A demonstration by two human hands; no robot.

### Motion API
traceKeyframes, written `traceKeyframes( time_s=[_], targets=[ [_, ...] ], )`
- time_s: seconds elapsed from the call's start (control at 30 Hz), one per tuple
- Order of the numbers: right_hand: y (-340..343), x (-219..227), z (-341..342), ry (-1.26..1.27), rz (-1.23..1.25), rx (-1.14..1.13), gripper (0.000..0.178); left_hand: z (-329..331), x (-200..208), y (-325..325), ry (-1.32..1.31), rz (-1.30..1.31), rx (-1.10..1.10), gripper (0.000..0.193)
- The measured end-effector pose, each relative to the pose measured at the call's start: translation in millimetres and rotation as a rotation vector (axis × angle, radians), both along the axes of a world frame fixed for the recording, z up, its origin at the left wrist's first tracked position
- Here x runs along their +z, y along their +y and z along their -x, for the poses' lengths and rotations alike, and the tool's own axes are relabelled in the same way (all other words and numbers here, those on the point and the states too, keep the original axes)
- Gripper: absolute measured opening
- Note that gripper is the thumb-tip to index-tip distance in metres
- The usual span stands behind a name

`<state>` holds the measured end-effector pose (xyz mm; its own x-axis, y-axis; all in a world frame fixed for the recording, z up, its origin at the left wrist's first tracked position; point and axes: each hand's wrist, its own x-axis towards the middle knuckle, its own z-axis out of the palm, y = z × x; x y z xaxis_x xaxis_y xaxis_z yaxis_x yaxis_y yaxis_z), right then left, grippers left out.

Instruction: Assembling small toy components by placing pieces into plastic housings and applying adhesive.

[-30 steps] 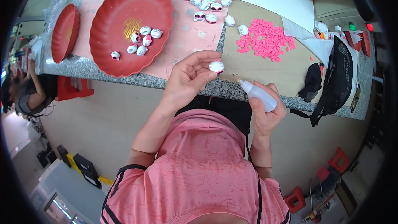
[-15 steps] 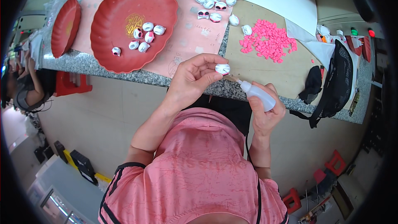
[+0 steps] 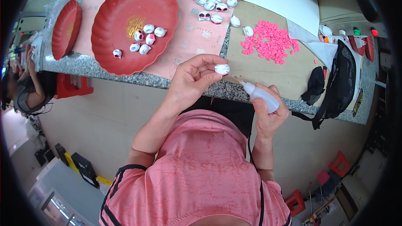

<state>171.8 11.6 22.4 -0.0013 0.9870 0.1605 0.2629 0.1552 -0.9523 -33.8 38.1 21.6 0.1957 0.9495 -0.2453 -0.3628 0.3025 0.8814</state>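
Between the thumb and fingers of my left hand (image 3: 193, 75) is a small rounded white piece (image 3: 222, 69) with a pink lower edge. My right hand (image 3: 270, 111) is wrapped round a translucent white squeeze bottle (image 3: 265, 98), its narrow tip pointing up and left toward the piece, a short gap away. Beyond my hands, a heap of small bright pink pieces (image 3: 272, 42) lies on a tan sheet (image 3: 247, 65). Several similar white pieces (image 3: 209, 5) stand at the back, some showing dark oval spots. More white pieces (image 3: 149, 29) sit in a large red scalloped dish (image 3: 109, 6).
A smaller red dish (image 3: 67, 29) stands at the far left. On the right lie a black mesh bag (image 3: 341, 83) and a black cloth item (image 3: 314, 86). The granite table edge (image 3: 161, 82) runs in front of me. Another person (image 3: 31, 83) is at the left.
My left hand has shifted slightly left with the white piece, turning it a little. The gap between the piece and the bottle tip has widened. My right hand has barely moved.
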Motion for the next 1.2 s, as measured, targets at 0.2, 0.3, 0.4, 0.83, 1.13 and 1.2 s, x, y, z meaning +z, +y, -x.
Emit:
traceKeyframes(
  time_s=[0.2,0.3,0.4,0.83,1.13,1.2],
  targets=[
    [9,-7,7,0.238,0.063,-0.100,0.035,-1,-4,0,0.000,-0.017,0.036,0.028],
    [23,-11,17,0.279,0.141,-0.140,0.036,2,-6,-4,0.020,0.025,0.043,0.029],
    [34,-38,21,-0.112,-0.035,-0.051,0.031,6,-11,-12,0.020,0.055,0.039,0.029],
    [65,-31,-12,-0.601,-0.219,-0.180,0.016,-3,-17,-21,0.025,0.107,0.006,0.029],
    [74,-20,-12,-0.733,-0.184,0.003,0.012,-3,-18,-21,0.005,0.107,-0.007,0.028],
    [74,-23,-11,-0.743,-0.206,-0.016,0.010,-5,-18,-22,-0.005,0.115,-0.001,0.028]
  ],
)
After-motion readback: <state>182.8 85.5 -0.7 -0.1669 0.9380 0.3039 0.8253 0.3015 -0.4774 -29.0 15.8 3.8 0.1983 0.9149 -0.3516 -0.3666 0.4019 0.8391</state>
